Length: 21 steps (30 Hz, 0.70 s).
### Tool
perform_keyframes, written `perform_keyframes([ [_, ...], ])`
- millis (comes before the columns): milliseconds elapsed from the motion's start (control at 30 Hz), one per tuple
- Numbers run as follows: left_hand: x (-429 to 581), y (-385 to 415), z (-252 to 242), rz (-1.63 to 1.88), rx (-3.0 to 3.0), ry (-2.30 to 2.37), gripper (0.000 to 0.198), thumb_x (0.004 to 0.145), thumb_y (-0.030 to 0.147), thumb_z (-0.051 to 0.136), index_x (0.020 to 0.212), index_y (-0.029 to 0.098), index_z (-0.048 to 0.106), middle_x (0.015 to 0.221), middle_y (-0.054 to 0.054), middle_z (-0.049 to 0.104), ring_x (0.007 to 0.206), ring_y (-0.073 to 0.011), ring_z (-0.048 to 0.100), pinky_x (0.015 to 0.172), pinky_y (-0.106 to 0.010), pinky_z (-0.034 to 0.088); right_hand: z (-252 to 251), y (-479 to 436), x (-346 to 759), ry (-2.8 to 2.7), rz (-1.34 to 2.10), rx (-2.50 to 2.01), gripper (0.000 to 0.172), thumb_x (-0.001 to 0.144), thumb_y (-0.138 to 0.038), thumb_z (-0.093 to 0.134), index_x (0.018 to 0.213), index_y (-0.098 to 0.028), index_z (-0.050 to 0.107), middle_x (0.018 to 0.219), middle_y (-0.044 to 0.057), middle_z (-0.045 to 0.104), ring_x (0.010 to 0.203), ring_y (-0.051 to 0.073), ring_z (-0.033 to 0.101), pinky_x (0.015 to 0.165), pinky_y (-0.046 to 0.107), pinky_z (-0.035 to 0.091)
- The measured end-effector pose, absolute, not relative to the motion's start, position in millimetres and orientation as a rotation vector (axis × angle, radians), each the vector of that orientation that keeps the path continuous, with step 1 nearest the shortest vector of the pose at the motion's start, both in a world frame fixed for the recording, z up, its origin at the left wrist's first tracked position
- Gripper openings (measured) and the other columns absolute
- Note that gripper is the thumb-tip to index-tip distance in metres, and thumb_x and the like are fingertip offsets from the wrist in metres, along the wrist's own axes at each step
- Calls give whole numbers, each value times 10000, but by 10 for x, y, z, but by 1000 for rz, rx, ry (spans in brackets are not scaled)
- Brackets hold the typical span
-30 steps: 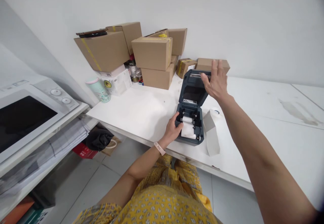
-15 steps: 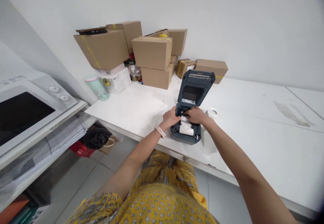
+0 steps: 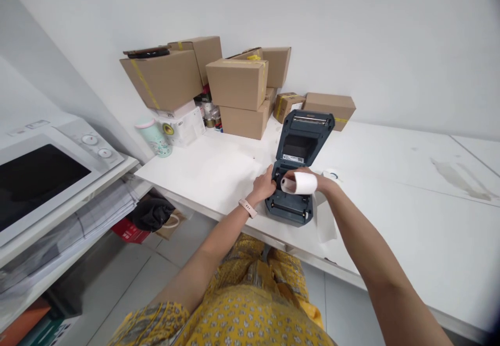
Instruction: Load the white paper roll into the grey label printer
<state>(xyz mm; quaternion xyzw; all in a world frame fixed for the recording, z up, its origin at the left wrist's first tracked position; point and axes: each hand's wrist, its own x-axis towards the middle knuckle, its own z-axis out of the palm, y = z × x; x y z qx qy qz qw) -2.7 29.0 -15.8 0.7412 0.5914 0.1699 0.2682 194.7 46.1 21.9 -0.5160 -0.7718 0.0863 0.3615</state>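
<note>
A dark blue label printer [image 3: 291, 208] stands near the front edge of the white table [image 3: 390, 200] with its lid [image 3: 303, 137] raised. My right hand [image 3: 318, 181] is closed round a white paper roll [image 3: 300, 183] and holds it just above the printer's bay. My left hand [image 3: 264, 185] rests against the printer's left side, fingers curled on its edge. A loose white paper strip [image 3: 326, 221] lies on the table right of the printer.
Several cardboard boxes [image 3: 234, 83] are stacked at the back against the wall, with a mint cup [image 3: 152, 136] and a small white box [image 3: 182, 124] beside them. A white microwave [image 3: 47, 169] sits on a shelf to the left. Another roll [image 3: 332, 175] lies behind my right wrist.
My right hand came down from the raised lid into the printer bay, then lifted the paper roll out. My left hand stayed at the printer's left side.
</note>
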Motion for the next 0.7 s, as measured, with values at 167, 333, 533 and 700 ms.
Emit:
perform_keyframes([
  [167,11,208,-255,575,1945,1658,614,920,240,405,1531,235,352,1257,-99,696,1157,-318,646,995,-450,466,408,-182,2774,-1885,843,-1149,488,698,-606,752,1037,-260,689,1040,98,749,941,296,722,809,437,608],
  [333,40,164,-224,572,1940,1684,565,929,241,407,1494,253,413,1196,-87,719,1117,-309,653,994,-447,460,-206,-765,3403,-1098,690,-1373,543,511,-591,864,949,-346,659,1062,138,729,980,359,712,792,494,582],
  [533,45,169,-214,602,1917,1688,549,924,228,435,1471,281,440,1230,-68,710,1143,-296,642,1014,-439,447,-962,-832,3218,-917,614,-1709,578,468,-509,856,931,-221,665,887,102,735,878,328,710,822,531,577],
  [700,32,176,-236,604,1933,1671,540,935,239,419,1474,253,440,1231,-80,707,1163,-303,635,1018,-439,442,-1041,-830,3133,-979,591,-1806,549,546,-446,826,1034,-233,690,1070,109,741,1066,323,676,973,509,530],
])
